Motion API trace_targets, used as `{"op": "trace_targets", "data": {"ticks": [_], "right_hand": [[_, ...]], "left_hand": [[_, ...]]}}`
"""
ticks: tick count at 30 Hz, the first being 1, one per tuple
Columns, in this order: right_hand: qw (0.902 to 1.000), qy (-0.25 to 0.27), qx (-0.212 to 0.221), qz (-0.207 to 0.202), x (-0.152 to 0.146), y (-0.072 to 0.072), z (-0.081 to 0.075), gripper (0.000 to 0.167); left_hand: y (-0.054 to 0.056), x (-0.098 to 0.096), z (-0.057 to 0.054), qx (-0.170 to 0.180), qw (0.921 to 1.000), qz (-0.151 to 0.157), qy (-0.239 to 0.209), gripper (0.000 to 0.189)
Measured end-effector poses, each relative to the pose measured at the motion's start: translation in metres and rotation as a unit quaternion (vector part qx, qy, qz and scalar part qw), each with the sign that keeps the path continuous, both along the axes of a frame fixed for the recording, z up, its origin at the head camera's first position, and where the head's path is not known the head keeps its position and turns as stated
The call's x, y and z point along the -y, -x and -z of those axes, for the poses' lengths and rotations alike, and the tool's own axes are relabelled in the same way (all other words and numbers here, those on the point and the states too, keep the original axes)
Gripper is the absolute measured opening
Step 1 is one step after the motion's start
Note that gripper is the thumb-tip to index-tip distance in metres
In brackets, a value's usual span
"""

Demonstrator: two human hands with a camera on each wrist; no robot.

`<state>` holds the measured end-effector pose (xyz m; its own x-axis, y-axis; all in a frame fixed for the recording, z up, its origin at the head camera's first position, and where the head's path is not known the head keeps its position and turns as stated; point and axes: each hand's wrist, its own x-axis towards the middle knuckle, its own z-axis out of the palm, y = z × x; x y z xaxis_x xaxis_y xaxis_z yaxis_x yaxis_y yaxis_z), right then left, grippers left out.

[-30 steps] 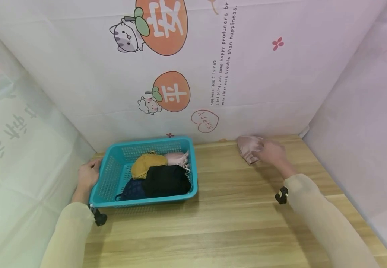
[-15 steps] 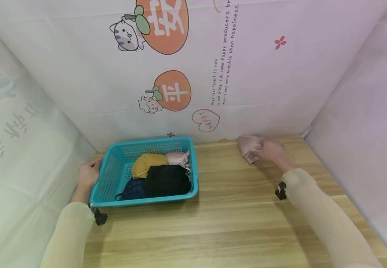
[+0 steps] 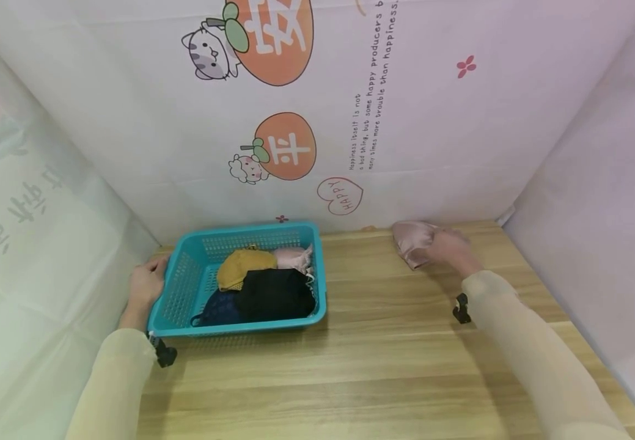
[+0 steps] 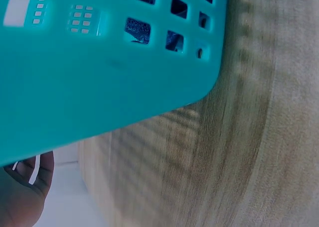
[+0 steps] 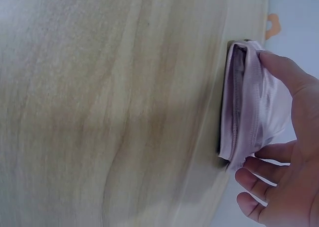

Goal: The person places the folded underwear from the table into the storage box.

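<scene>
A teal plastic basket (image 3: pixel 240 329) stands on the left of the table. My left hand (image 3: pixel 148 284) grips its left rim, fingers bent over the edge. In the left wrist view the hand (image 4: pixel 22 199) shows just beyond the basket's wall. Folded underwear lies in the basket: a mustard piece (image 3: pixel 245 267), a pale pink lacy one (image 3: pixel 291 258), a black one (image 3: pixel 275 296) and a navy one (image 3: pixel 219 308). By the back wall my right hand (image 3: pixel 450 249) holds a folded pink satin bra (image 5: pixel 251 102) between thumb and fingers; its stitched edge touches the tabletop.
The wood-grain tabletop (image 3: pixel 383 366) spreads between the basket and the right side. White printed cloth (image 3: pixel 405 122) hangs close behind, and pale side curtains (image 3: pixel 614 183) enclose both sides. A small black clip-like device (image 3: pixel 462 308) sits at the right sleeve's cuff.
The head view has shifted slightly. My right hand stays at the pink bra while its forearm moves a little; the left hand and basket hold their place.
</scene>
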<state>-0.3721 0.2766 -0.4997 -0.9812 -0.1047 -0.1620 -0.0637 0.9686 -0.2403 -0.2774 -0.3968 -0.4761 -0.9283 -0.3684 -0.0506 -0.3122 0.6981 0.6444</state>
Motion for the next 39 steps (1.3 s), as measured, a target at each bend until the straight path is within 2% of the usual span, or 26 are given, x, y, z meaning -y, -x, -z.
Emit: {"op": "trace_targets", "data": {"ticks": [5, 12, 17, 22, 28, 33, 39], "right_hand": [[1.0000, 0.005, 0.005, 0.007, -0.003, 0.004, 0.007, 0.104], [0.9999, 0.010, -0.010, -0.007, -0.003, 0.002, 0.006, 0.094], [0.9998, 0.018, -0.011, 0.006, 0.002, 0.002, 0.005, 0.087], [0.9996, 0.017, -0.018, 0.009, 0.006, 0.003, 0.007, 0.072], [0.9989, 0.017, -0.041, -0.010, 0.012, 0.003, 0.008, 0.047], [0.9990, 0.013, -0.036, -0.024, 0.016, 0.005, 0.011, 0.041], [0.9985, 0.024, -0.043, -0.021, 0.020, 0.001, 0.012, 0.040]], "left_hand": [[0.001, 0.000, 0.001, -0.008, 1.0000, 0.003, -0.005, 0.058], [0.001, -0.002, 0.000, -0.016, 0.9999, -0.003, -0.003, 0.053], [0.000, -0.002, -0.001, -0.015, 0.9999, -0.003, 0.006, 0.053], [0.000, -0.001, 0.000, -0.009, 0.9999, -0.005, 0.006, 0.054], [0.001, 0.000, 0.002, -0.001, 0.9999, -0.010, 0.008, 0.055], [0.001, 0.001, 0.004, 0.003, 0.9999, -0.014, 0.007, 0.055], [0.001, 0.002, 0.003, -0.003, 0.9999, -0.010, 0.011, 0.055]]}}
